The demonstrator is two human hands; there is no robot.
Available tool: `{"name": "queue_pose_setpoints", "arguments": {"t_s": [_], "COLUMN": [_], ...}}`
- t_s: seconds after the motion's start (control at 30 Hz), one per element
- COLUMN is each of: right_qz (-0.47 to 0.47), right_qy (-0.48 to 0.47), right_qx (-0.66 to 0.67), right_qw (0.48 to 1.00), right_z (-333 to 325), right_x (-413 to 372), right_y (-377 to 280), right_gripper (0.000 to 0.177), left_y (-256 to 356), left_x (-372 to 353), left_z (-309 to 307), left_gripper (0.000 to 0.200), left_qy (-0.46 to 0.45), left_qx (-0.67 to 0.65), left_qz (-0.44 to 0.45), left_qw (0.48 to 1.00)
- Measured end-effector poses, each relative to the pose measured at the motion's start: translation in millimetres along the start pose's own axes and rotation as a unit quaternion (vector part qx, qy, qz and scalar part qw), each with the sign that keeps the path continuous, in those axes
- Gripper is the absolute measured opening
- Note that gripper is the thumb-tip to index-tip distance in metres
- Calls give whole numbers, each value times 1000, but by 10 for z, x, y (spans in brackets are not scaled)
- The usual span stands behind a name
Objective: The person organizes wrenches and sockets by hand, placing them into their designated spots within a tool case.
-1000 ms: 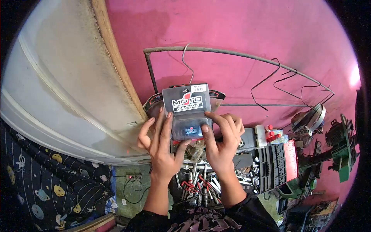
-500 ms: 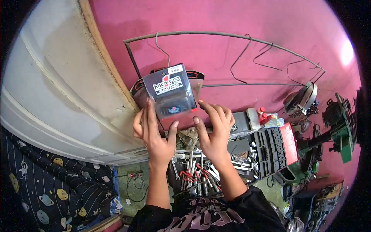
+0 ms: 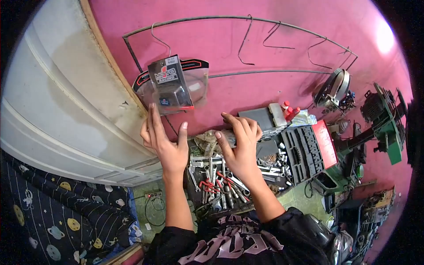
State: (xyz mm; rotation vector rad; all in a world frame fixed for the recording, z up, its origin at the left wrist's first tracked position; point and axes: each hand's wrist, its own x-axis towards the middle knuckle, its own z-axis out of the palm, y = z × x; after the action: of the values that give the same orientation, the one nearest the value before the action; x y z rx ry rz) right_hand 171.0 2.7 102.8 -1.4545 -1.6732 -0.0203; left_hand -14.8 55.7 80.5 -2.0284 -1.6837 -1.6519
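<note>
A black Moto Racing blister pack hangs from a wire hook, in front of a larger clear package with a black and orange header. My left hand is raised palm forward below the pack, fingers up and thumb apart; its longest fingertip reaches the pack's lower left edge in this view. My right hand is raised to the right, thumb and index finger spread, holding nothing. Below the hands lie wrenches, sockets and red-handled pliers.
A metal rack with several bare hooks runs along the pink wall. To the right are a black tool-case insert, red-capped bottles and a green machine. A pale door stands left, above a patterned dark cloth.
The pack has moved away from between my hands, up and back against the larger package, and now hangs. My hands are wider apart from it, and the view has shifted.
</note>
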Motion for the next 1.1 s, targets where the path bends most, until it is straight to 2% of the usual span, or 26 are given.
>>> {"name": "queue_pose_setpoints", "arguments": {"t_s": [0.2, 0.37, 0.4, 0.57, 0.63, 0.7, 0.77, 0.8, 0.93, 1.03, 1.1], "right_qz": [8, 44, 53, 142, 184, 229, 256, 298, 318, 325, 342], "right_qy": [-6, -47, -50, -89, -96, -113, -130, -145, -157, -196, -234], "right_qx": [-30, -50, -59, -111, -126, -158, -190, -180, -204, -245, -244], "right_qw": [1000, 997, 996, 980, 970, 954, 939, 926, 913, 892, 877], "right_z": [-81, -155, -155, -323, -417, -495, -556, -601, -612, -604, -576], "right_x": [-244, -579, -685, -1305, -1614, -1979, -2361, -2490, -3122, -3352, -3432], "right_y": [92, 322, 420, 966, 1190, 1412, 1612, 1624, 1770, 1764, 1759], "right_gripper": [51, 51, 51, 48, 45, 42, 42, 39, 30, 28, 26], "left_y": [-15, -67, -75, -414, -542, -679, -784, -849, -960, -965, -985], "left_x": [-220, -686, -829, -1686, -2058, -2419, -2710, -2849, -3115, -3115, -3079], "left_z": [26, 28, 14, 30, -11, -55, -133, -163, -227, -216, -202], "left_gripper": [85, 80, 79, 80, 80, 78, 76, 75, 73, 71, 69], "left_qy": [-3, -49, -88, -195, -286, -310, -427, -459, -551, -567, -577], "left_qx": [-5, -45, -33, -20, 34, 51, 84, 94, 133, 124, 122], "left_qz": [-8, -47, -84, -122, -168, -166, -204, -198, -156, -109, -109], "left_qw": [1000, 997, 992, 973, 943, 935, 877, 861, 809, 807, 800]}}
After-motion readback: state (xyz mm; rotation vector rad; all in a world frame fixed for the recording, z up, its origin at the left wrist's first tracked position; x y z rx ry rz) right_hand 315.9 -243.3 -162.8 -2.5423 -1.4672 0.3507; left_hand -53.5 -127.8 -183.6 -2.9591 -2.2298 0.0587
